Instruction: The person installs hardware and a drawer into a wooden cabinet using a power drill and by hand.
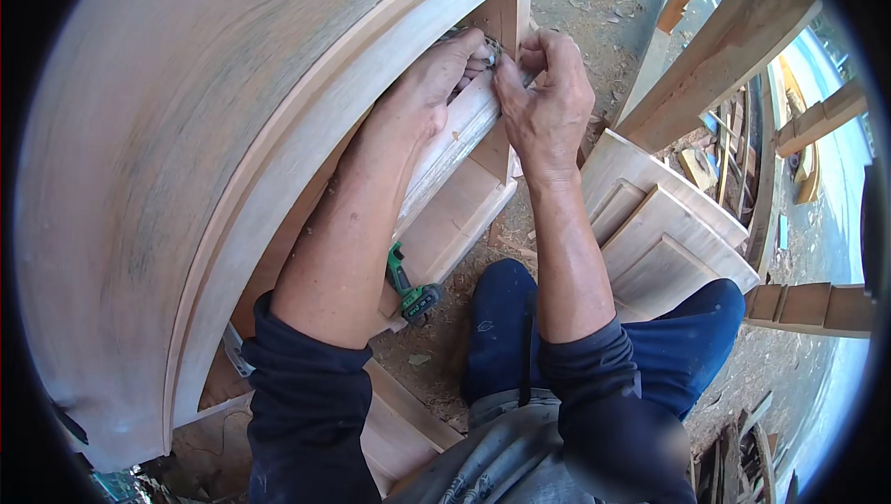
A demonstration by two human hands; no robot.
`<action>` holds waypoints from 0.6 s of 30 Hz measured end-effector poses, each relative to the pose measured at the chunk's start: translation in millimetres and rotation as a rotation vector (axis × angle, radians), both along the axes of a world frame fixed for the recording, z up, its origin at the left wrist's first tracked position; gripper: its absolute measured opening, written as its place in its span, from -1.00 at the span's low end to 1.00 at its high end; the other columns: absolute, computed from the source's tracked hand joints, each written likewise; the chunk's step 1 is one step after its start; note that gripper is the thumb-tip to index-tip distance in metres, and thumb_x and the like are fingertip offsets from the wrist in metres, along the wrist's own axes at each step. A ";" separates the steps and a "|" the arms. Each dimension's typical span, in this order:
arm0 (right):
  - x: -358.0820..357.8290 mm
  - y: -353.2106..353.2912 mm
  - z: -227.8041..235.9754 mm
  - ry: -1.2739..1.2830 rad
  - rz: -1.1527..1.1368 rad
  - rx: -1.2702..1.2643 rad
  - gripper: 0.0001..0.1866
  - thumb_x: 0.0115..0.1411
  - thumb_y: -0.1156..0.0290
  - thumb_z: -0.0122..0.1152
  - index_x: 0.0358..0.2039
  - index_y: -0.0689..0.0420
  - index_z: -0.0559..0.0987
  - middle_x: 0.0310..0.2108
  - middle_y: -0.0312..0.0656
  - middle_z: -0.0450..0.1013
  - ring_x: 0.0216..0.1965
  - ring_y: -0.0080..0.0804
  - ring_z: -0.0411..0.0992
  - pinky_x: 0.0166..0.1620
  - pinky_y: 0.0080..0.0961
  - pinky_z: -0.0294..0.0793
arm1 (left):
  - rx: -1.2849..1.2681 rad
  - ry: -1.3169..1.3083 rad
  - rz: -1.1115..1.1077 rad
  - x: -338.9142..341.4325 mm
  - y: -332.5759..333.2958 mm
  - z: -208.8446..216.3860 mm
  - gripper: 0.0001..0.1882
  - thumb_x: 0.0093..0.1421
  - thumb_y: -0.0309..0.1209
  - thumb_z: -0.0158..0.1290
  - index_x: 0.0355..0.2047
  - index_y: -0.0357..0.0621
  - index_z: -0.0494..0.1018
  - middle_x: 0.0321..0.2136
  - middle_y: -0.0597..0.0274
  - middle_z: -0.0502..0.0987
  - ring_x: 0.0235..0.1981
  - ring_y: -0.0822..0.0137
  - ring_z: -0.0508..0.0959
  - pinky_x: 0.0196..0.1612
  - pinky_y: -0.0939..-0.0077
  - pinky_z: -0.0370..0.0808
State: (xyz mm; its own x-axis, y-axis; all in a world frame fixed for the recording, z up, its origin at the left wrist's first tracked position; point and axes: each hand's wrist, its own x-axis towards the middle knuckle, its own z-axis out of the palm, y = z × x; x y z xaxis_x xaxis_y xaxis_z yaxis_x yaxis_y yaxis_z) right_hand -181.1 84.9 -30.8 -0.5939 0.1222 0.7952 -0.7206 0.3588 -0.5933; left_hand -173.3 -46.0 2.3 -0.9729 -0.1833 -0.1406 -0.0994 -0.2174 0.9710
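I am working at the far right end of a wooden cabinet [186,123], inside its open front beneath the curved top. There my left hand [444,77] is closed, its fingers curled near a small metallic piece [492,47] that is mostly hidden. Just right of it, my right hand [549,96] is pinched with thumb and fingers together by the upright corner post. What either hand grips is too small and covered to name. A pale wooden rail [450,153] runs below both hands.
A green cordless power tool [406,286] rests low by the cabinet, under my left forearm. Panelled wooden doors [673,249] lean to the right of my right forearm. Thick wooden posts [724,49] stand beyond. Wood scraps [701,165] and shavings litter the ground.
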 end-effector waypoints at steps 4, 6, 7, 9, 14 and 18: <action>11.5 7.1 0.5 -0.023 0.000 -0.009 -0.72 -0.04 0.59 0.37 -0.29 0.15 0.54 -0.41 -0.14 0.48 -0.37 -0.19 0.50 -0.27 -0.30 0.50 | 0.009 -0.021 0.008 0.3 -5.5 -4.7 -0.83 0.32 -0.36 0.04 -0.32 -0.22 0.50 -0.41 0.22 0.51 -0.36 0.38 0.49 -0.16 0.48 0.51; 34.3 10.7 -7.5 0.039 -0.110 0.006 -0.83 0.03 0.56 0.43 -0.33 0.19 0.62 -0.42 -0.18 0.51 -0.40 -0.38 0.49 -0.30 -0.45 0.49 | -0.001 -0.038 -0.035 -3.9 -5.8 -1.2 -0.82 0.34 -0.35 0.03 -0.31 -0.22 0.50 -0.40 0.22 0.51 -0.35 0.39 0.49 -0.16 0.49 0.51; 50.8 6.9 -9.8 -0.071 -0.067 0.007 -0.81 0.10 0.51 0.40 -0.23 0.16 0.70 -0.39 -0.16 0.50 -0.35 -0.32 0.46 -0.23 -0.38 0.46 | -0.009 -0.055 -0.006 0.6 -4.4 -1.4 -0.82 0.33 -0.35 0.03 -0.32 -0.21 0.50 -0.40 0.22 0.51 -0.35 0.39 0.48 -0.16 0.49 0.51; 52.3 0.8 -9.9 -0.100 -0.100 0.065 -0.76 0.13 0.47 0.37 -0.15 0.13 0.69 -0.38 -0.14 0.49 -0.32 -0.30 0.43 -0.18 -0.35 0.43 | -0.017 -0.070 0.024 2.8 -4.3 -2.3 -0.83 0.33 -0.36 0.04 -0.32 -0.21 0.49 -0.40 0.23 0.51 -0.35 0.40 0.48 -0.17 0.49 0.51; 42.2 0.4 -22.9 -0.135 -0.088 0.056 -0.68 0.14 0.43 0.32 -0.05 0.03 0.69 -0.35 -0.17 0.39 -0.26 -0.23 0.31 -0.13 -0.29 0.24 | -0.052 -0.062 0.013 -0.7 1.3 0.0 -0.80 0.35 -0.32 0.04 -0.33 -0.20 0.50 -0.41 0.25 0.50 -0.36 0.41 0.46 -0.19 0.46 0.49; 39.7 -9.0 -30.5 -0.117 -0.066 0.023 -0.66 0.15 0.45 0.30 -0.03 0.01 0.68 -0.34 -0.15 0.35 -0.26 -0.23 0.30 -0.11 -0.29 0.24 | 0.000 -0.055 -0.033 -2.6 -5.9 -6.1 -0.79 0.34 -0.31 0.04 -0.34 -0.19 0.50 -0.41 0.25 0.50 -0.37 0.42 0.46 -0.21 0.47 0.49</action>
State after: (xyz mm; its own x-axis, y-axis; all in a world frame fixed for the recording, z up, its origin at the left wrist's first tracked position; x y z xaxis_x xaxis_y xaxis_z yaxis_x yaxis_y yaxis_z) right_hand -141.5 75.9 -61.3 -0.6740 0.1469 0.7240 -0.6212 0.4178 -0.6630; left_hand -175.9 -51.9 -3.7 -0.9694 -0.1509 -0.1938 -0.1595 -0.2133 0.9639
